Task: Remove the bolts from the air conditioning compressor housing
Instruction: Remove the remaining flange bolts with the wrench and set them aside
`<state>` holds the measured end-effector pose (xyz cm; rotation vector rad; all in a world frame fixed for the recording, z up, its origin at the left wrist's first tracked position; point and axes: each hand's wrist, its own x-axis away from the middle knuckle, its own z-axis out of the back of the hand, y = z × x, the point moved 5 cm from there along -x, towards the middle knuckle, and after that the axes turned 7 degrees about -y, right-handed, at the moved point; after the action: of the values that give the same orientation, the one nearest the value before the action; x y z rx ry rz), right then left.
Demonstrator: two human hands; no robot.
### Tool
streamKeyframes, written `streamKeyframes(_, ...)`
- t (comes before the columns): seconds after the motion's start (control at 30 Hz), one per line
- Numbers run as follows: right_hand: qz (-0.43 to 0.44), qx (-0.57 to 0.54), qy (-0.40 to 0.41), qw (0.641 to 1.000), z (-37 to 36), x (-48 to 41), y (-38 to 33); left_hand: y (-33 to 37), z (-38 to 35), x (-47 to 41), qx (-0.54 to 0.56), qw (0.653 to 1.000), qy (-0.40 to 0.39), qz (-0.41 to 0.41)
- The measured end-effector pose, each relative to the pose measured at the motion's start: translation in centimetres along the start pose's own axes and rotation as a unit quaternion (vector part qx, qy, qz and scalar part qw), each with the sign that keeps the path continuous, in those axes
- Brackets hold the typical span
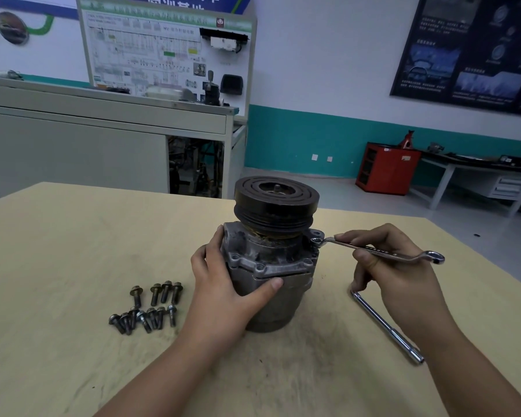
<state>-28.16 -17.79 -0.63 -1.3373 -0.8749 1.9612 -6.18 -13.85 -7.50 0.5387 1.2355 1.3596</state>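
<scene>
The grey air conditioning compressor [278,266] stands upright on the tan table [73,236], its black pulley [275,200] on top. My left hand [223,281] grips the housing from the left, thumb across its front. My right hand [394,266] holds a silver ring wrench [379,251] by the shank. The wrench's near ring sits over a bolt [315,241] on the housing's right flange. Several removed bolts [151,308] lie on the table left of the compressor.
A chrome socket extension bar [385,325] lies on the table under my right forearm. Beyond the table stand a grey cabinet with a training board [166,49], a red tool cabinet [385,168] and a workbench [478,173].
</scene>
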Motion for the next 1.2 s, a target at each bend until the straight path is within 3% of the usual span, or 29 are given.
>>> streamKeyframes(0.37, -0.114, -0.201, 0.084, 0.969, 0.1, -2.2, 3.3, 0.2, 0.0, 0.1, 0.0, 1.0, -0.002, -0.002)
streamKeyframes(0.73, -0.235, -0.231, 0.077, 0.941, -1.6, -5.5, 5.5, 0.0, 0.0, 0.0, -0.003, 1.0, 0.003, -0.007)
streamKeyframes(1.03, -0.237, -0.163, 0.066, 0.955, -3.2, -6.9, 5.4, 0.3, 0.0, 0.0, -0.008, 1.0, -0.004, -0.008)
streamKeyframes(1.2, -0.208, -0.321, 0.138, 0.914, -2.5, -7.2, 4.7, 0.2, -0.1, 0.0, -0.012, 1.0, -0.006, -0.011)
